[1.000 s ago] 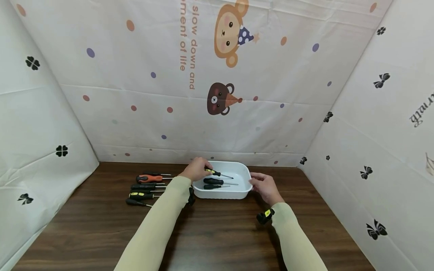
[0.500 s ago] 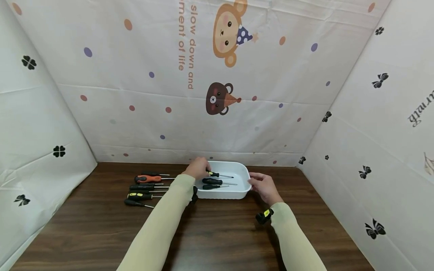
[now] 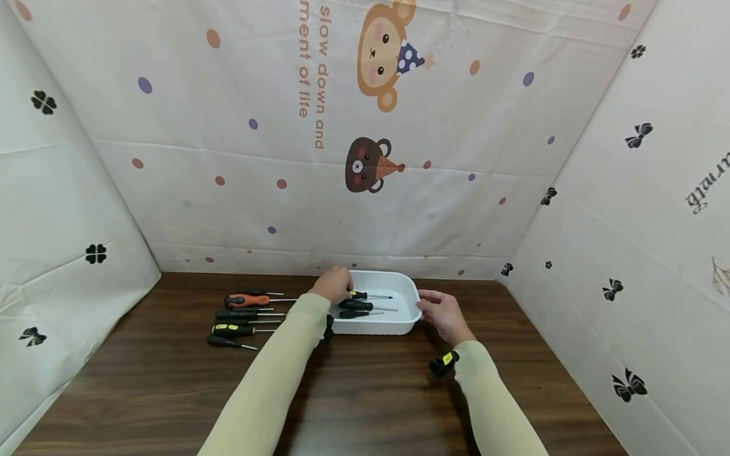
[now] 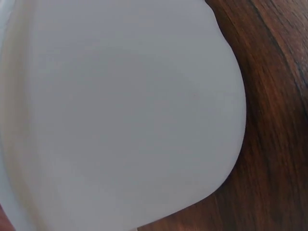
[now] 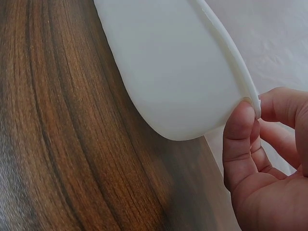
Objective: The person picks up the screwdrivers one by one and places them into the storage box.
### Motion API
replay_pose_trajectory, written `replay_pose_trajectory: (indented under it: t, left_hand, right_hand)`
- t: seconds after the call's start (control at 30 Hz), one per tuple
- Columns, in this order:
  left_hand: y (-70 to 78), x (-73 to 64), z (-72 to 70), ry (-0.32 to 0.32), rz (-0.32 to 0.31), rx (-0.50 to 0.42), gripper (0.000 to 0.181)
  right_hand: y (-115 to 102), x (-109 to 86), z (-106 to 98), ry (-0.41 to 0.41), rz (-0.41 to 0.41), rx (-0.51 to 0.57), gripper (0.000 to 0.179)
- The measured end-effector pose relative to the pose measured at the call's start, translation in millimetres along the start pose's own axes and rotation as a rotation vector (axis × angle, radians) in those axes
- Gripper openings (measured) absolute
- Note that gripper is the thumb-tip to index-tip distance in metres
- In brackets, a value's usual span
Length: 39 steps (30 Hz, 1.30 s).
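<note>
A: ok so where's the yellow-marked screwdriver (image 3: 359,295) sitting compared to the left hand (image 3: 332,285)?

B: inside the white tray (image 3: 373,327), right at the fingertips. The hand covers the back end of its handle and the shaft points off to the right. Two black screwdrivers (image 3: 356,305) lie just beside it, on the person's side

A: do the wrist cams add anything?

B: left one's basically tray wall plus some brown table (image 3: 365,399), so the screwdrivers only show up in the head view. The right one's way better, it gives you the thumb on the rim up close, which is tiny from the head

A: and the hands?

B: right hand (image 3: 446,315) is pinching the tray's rim between thumb and fingers, at the right end. Left hand's fingers reach down to that handle, but pinching it or only touching? Honestly can't tell
</note>
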<state>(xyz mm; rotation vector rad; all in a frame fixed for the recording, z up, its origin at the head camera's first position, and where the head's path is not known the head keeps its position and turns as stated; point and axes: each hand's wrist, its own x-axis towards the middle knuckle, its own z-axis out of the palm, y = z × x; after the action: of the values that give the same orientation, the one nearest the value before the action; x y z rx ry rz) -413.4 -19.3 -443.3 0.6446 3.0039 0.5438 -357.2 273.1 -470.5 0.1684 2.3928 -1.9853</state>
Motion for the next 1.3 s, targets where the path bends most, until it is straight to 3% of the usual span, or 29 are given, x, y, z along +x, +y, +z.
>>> replay_pose_trajectory:
  t: [0.27, 0.73, 1.3]
  left_hand:
    - [-3.6, 4.0, 2.7, -0.038, -0.004, 0.039, 0.01]
    - [-5.9, 2.4, 2.5, -0.036, 0.044, 0.119, 0.006]
    - [2.2, -8.3, -9.0, -0.052, 0.027, 0.071, 0.011]
  right_hand:
    - [-1.6, -1.0, 0.9, -0.003, 0.007, -0.003, 0.037]
    - [-1.7, -1.4, 2.3, -0.013, 0.005, -0.015, 0.037]
    - [-2.3, -1.9, 0.0, -0.006, 0.019, -0.033, 0.036]
